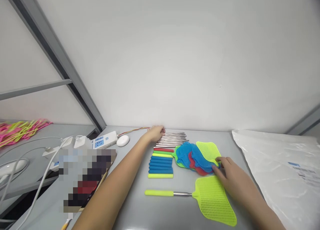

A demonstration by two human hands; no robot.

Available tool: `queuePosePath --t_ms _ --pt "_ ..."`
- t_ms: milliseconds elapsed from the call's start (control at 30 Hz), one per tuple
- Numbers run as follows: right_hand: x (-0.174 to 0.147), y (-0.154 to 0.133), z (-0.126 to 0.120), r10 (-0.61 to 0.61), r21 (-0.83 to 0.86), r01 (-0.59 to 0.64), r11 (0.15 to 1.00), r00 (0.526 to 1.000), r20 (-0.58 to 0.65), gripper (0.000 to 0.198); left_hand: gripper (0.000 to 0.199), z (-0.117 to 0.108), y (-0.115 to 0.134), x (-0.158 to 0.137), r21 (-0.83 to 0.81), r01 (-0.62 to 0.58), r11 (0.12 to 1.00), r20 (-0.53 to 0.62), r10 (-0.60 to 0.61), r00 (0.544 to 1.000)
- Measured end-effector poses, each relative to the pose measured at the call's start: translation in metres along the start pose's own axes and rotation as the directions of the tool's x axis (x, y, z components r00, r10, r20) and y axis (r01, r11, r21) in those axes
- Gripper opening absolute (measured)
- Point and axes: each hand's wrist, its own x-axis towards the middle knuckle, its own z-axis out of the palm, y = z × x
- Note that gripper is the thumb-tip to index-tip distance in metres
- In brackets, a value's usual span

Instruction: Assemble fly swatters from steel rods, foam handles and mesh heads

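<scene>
**While the left hand (156,133) is at the metal rods (172,142), the right hand (228,173) is at the mesh heads (207,149)**

On the gray tabletop (135,210), one whole fly swatter (183,194) lies nearest the person. Its yellow-green handle points left and its wide head points right. The long way of it runs side to side, with the head end dipping a bit toward the near edge.

Behind it are the loose parts. I count nine handles, though the blue ones sit so close that I could be off by one: one red handle (163,150), one green, two yellow-green, and about five blue handles (161,165). They lie in a neat stack of rows, all running side to side. The shiny rods run the same way just past them; there are many, too tight to count.

To the right of the handles, the heads overlap like a fan. At least six show: one yellow-green, three blue, one red and one green. The green one's thin neck points left; the top yellow-green one's points right, to the right hand.

The left fingers are bent at the left ends of the rods, but I cannot tell if they grip one. The right thumb and fingers are a little apart at the necks of the top heads; I cannot tell if they hold any.

One white power strip (105,140) sits to the left, and one big clear plastic bag (277,170) to the right.
</scene>
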Motion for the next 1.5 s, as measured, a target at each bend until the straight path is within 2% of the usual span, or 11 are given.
queuePosePath --t_ms 100,200,267,400,600,667,767,867,1033,1367,1500 --pt "0.0 0.004 0.003 -0.017 0.025 0.016 1.0 1.0 0.015 0.046 0.035 -0.003 -0.002 0.001 -0.024 -0.022 0.999 0.035 0.023 0.999" --pt "0.0 0.006 0.005 -0.006 0.069 0.005 0.998 1.0 0.015 0.046 0.023 -0.004 0.0 0.002 -0.05 -0.042 0.998 0.03 0.044 0.999" --pt "0.001 0.004 0.005 0.011 0.082 -0.012 0.997 1.0 0.013 0.045 0.014 -0.004 0.004 0.001 -0.071 -0.049 0.996 -0.023 0.048 0.999" --pt "0.001 0.0 0.005 0.024 0.108 -0.022 0.994 1.0 -0.016 0.043 0.021 -0.011 0.012 -0.01 -0.12 -0.067 0.991 -0.213 0.04 0.976" --pt "0.004 0.0 0.01 -0.013 0.16 0.017 0.987 1.0 -0.028 0.034 0.033 -0.019 0.037 -0.068 -0.235 -0.177 0.956 -0.393 0.073 0.916" --pt "0.004 -0.001 0.011 -0.023 0.166 0.027 0.986 0.999 -0.025 0.029 0.04 -0.01 0.05 -0.095 -0.296 -0.221 0.929 -0.405 0.088 0.91" --pt "0.003 -0.006 0.012 -0.024 0.156 0.03 0.987 0.999 -0.042 0.024 0.041 0.011 0.068 -0.13 -0.533 -0.271 0.801 -0.394 0.049 0.918" --pt "0.002 -0.012 0.012 -0.004 0.107 0.014 0.994 0.996 -0.087 0.02 0.042 0.025 0.078 -0.147 -0.504 -0.23 0.832 -0.327 0.063 0.943" --pt "0.003 -0.016 0.013 -0.001 -0.023 -0.002 1.0 0.991 -0.135 0.021 0.043 0.029 0.074 -0.141 -0.4 -0.142 0.905 -0.261 0.036 0.965" --pt "0.003 -0.004 0.015 -0.03 -0.043 0.024 0.999 0.989 -0.145 0.022 0.039 0.006 0.016 -0.102 -0.417 0.072 0.906 -0.417 -0.261 0.87" --pt "-0.001 -0.005 0.014 -0.056 -0.027 0.052 0.998 0.988 -0.145 0.022 0.03 -0.004 -0.001 -0.073 -0.383 0.118 0.916 -0.392 -0.277 0.877"
